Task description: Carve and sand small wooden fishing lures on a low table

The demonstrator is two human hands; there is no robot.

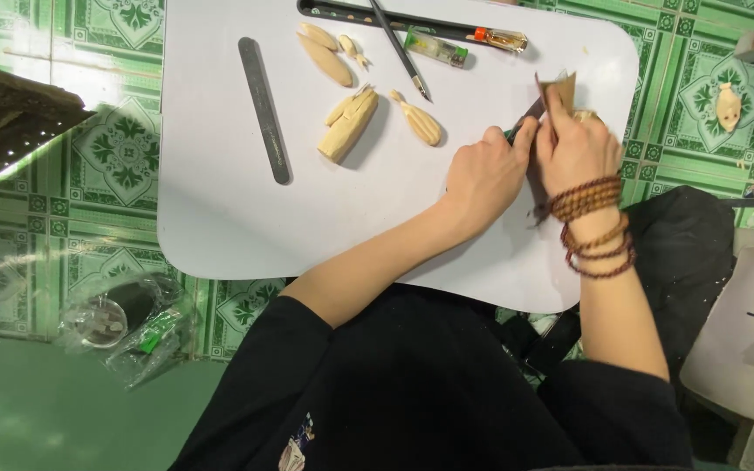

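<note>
at the far left, on the green patterned floor tiles, lies a crumpled clear plastic bag [128, 324]. the white board [220, 209] sits across the person's lap, and on its left part a long grey metal file [263, 109] lies nearly straight up and down, leaning slightly left at the top. right of it rest several pale carved wood pieces [348, 124], the biggest slanting from lower left to upper right, with a dark pencil [400, 50] and a green lighter [435, 47] beyond them near the top edge. the left hand [484, 177] is closed around a dark tool with a green handle [525, 119], whose long axis runs from lower left to upper right. just beside it, touching, the right hand [576, 150] grips a folded brown piece of sandpaper [560, 91] that stands upward, wrapped round something i cannot make out. bead bracelets [593, 225] circle the right wrist.
</note>
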